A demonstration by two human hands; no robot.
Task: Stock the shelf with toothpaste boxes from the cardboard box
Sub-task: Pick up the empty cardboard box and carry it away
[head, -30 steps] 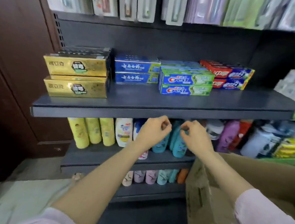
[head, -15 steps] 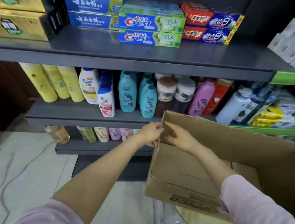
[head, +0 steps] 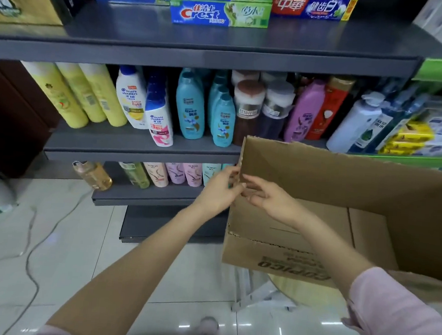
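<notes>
hands at the box flap, no toothpaste picked up yet

so both hands were at the left corner of the cardboard box [head: 319, 180], on the upright flap's edge. my left hand [head: 219, 193] had its fingers curled onto that edge from the outside, and my right hand [head: 267, 200] was pinching it from the inside. neither held any product. the box sat on the right, and i couldn't see any toothpaste in the part of the inside that showed. the toothpaste boxes [head: 220, 14] already stocked sat on the top shelf [head: 197, 57], far side, with bare shelf in front of them. my take: fold the flap fully outward and hold it there with the left hand, so the right can reach in freely without snagging the torn edge.
</notes>
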